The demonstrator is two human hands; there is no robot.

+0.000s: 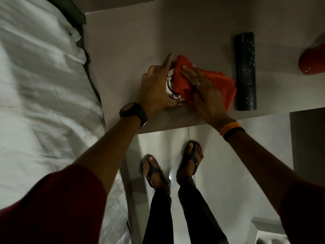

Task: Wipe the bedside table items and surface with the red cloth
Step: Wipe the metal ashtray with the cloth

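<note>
The red cloth (215, 81) lies bunched on the pale bedside table (123, 55), near its front edge. My right hand (204, 90) presses the cloth down onto a small white and shiny item (170, 85). My left hand (156, 87) grips that item from the left side, thumb pointing away from me. Most of the item is hidden between my hands and the cloth, so I cannot tell what it is.
A black cylinder (245, 71) lies on the table right of the cloth. A red rounded object (312, 57) sits at the right edge. The bed with white sheets (38, 88) borders the table on the left. My feet in sandals (190, 159) stand on the pale floor below.
</note>
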